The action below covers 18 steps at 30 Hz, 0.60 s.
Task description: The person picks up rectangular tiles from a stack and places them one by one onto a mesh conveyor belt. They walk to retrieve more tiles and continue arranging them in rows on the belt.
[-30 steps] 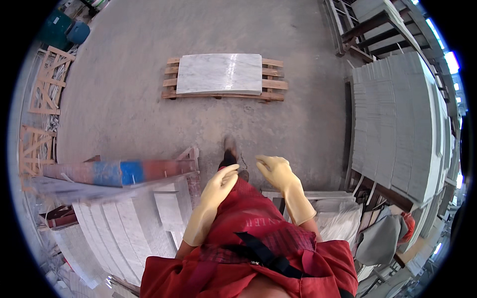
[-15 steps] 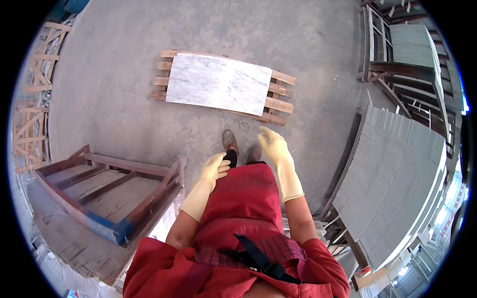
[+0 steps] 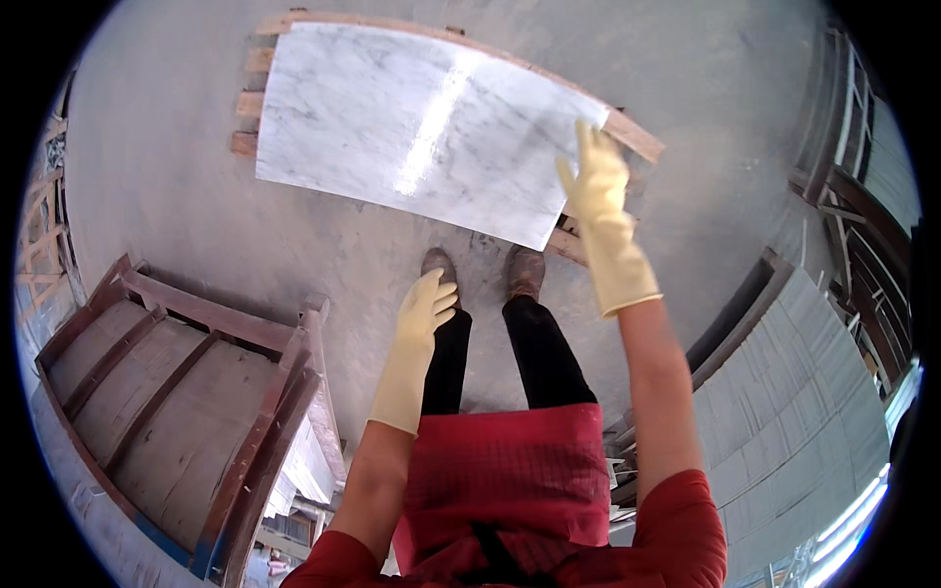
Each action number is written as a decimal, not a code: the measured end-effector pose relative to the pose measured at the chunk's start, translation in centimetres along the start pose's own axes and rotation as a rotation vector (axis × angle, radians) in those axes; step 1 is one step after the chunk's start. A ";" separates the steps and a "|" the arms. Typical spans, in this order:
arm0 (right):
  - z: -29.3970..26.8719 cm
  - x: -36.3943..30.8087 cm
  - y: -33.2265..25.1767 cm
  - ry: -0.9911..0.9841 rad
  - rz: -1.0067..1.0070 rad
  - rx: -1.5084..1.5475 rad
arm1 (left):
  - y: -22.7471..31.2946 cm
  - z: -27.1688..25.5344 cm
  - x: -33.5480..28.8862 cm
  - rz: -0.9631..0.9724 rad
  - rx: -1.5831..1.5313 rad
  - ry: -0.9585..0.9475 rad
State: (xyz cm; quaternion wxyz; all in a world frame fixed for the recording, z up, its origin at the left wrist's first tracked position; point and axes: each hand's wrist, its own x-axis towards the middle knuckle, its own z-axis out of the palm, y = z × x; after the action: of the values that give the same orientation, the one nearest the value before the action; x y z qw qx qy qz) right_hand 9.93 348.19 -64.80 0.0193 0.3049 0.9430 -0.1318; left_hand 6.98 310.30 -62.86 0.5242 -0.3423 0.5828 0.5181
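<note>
A glossy white marble slab (image 3: 353,108) with grey veins lies flat on a wooden pallet (image 3: 635,135) ahead of my feet. A bright streak of light reflects off its middle. My right hand (image 3: 600,186), in a long cream rubber glove, is stretched out at the slab's right end, fingers extended and slightly blurred. Whether it touches the stone I cannot tell. In a matching glove, my left hand (image 3: 428,304) hangs in front of my left leg, its fingers loosely extended and nothing in them. It is apart from the slab.
At my left stands a brown metal frame (image 3: 211,314) with crossbars. Stacked pale slabs (image 3: 794,392) lean at my right, with dark metal racks (image 3: 853,225) beyond. Wooden crates (image 3: 41,235) line the far left. Concrete floor (image 3: 186,196) surrounds the pallet. My brown shoes (image 3: 524,272) stand close to the slab.
The slab and pallet now appear larger and nearer. My right hand has reached forward and rightward to the slab's right end. My left hand stays low, near my leg.
</note>
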 end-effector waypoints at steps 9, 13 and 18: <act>6.0 7.2 3.1 -0.004 -0.027 -0.016 | -1.4 7.8 8.9 -0.063 -0.188 -0.077; 5.4 8.6 3.9 -0.063 -0.006 -0.086 | -2.2 9.9 10.8 -0.061 -0.238 -0.099; 5.6 9.9 4.7 -0.169 0.064 -0.085 | -1.8 10.4 11.6 -0.074 -0.370 -0.155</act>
State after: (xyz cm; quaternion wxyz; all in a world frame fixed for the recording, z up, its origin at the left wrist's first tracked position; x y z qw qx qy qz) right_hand 4.33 356.04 -72.43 0.1162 0.3216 0.9325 -0.1161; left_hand 8.79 321.59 -73.61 0.5144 -0.4131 0.4225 0.6215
